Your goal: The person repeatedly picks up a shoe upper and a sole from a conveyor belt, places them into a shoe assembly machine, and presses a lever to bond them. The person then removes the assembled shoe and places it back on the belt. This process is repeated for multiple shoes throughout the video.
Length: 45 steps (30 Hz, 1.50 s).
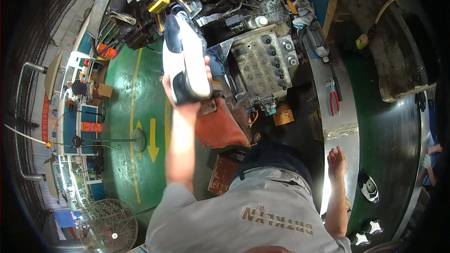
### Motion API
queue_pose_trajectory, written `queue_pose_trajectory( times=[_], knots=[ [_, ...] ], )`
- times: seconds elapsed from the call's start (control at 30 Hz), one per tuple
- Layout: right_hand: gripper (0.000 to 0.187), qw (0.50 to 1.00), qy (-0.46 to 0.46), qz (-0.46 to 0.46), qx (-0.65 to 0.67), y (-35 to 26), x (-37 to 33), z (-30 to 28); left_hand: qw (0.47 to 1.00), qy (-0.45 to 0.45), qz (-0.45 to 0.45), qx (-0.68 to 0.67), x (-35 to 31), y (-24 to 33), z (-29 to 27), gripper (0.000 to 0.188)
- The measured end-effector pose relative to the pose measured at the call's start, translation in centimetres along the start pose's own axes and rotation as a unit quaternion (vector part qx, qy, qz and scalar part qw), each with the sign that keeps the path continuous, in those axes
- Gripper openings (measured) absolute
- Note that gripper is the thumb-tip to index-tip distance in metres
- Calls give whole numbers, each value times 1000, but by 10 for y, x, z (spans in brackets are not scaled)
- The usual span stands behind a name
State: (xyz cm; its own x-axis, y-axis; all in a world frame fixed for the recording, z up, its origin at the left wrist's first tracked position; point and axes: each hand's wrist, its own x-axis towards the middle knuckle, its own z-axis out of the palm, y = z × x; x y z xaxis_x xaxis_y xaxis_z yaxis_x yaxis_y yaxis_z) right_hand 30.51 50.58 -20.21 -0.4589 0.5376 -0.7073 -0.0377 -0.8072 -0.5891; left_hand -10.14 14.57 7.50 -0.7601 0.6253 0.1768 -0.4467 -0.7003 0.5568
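Observation:
A black and white shoe (190,61) is held up in front of the machine, its pale sole side turned to the right. My left hand (187,107) grips it from below and behind, with fingers showing along its right edge and the thumb on its left; the palm is mostly hidden. On the right, my right hand (336,161) is at the metal ledge (332,140) beside the conveyor, fingers apart and slightly bent, with nothing seen in them.
Machine parts (220,4) and a worn metal plate (258,61) stand ahead. Red-handled pliers (333,100) lie on the ledge. Along the right runs a dark green conveyor belt (384,136) carrying a shoe (369,188) and other shoe pieces (373,227). A fan (112,227) stands lower left.

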Motion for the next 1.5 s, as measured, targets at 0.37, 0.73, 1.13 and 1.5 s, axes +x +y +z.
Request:
queue_pose_trajectory(
  times=[0.37, 0.73, 1.13, 1.5],
  knots=[
    [33, 948, -271, -82, -147, -26, -98, 153, 986, -26, -102, -129, -90, -165, 39, 104],
    [52, 920, -233, 219, 227, -65, -120, 168, 914, 14, -331, 234, -63, -258, 56, 72],
    [51, 922, 100, -159, 339, -141, 94, -100, 834, -32, -390, 390, -124, -244, 35, 47],
    [40, 993, -74, 7, -95, 20, 14, 50, 772, -102, -205, 592, -97, -213, 58, 40]
  ],
)
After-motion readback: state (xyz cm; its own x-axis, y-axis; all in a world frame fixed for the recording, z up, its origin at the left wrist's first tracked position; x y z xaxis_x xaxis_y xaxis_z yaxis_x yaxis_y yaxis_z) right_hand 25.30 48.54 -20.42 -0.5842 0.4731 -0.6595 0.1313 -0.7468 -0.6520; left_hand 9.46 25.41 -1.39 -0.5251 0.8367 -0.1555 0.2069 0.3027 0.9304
